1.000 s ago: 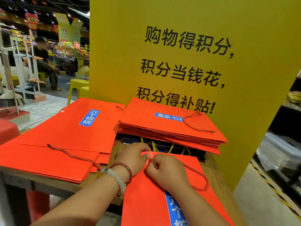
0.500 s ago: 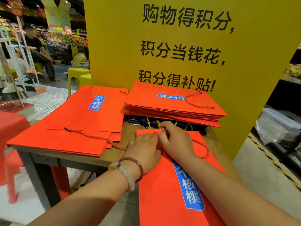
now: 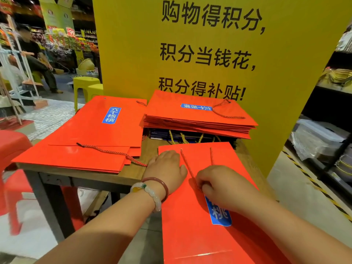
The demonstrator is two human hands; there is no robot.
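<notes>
A flat red paper bag point(image 3: 190, 235) lies nearest, its lower half hanging off the near edge of the wooden table point(image 3: 133, 174) and its top edge pointing away. A blue label point(image 3: 219, 214) sits at the middle of this bag, partly covered by the right forearm. The right hand point(image 3: 222, 185) rests on the bag just above the label, fingers curled, pinching the loop of the rope handle point(image 3: 185, 164). The handle's two strands run from the hand up the bag to two holes near its top edge. The left hand point(image 3: 167, 168) lies on the bag's upper left corner, palm down, pressing it to the table and holding nothing. A red bangle point(image 3: 162, 184) and a white bead bracelet point(image 3: 152, 193) circle that wrist, left of the bag.

Left of the bag, a spread pile of red bags point(image 3: 85, 141) covers the table. Just beyond the bag's top edge, dark blue bags point(image 3: 190, 137) with yellow cords lie under a neat stack of red bags point(image 3: 200, 119). Behind that stack stands a yellow sign board point(image 3: 133, 54). Far left of the bag are a red stool point(image 3: 11, 145), yellow stools point(image 3: 85, 82) and a seated person point(image 3: 36, 54).
</notes>
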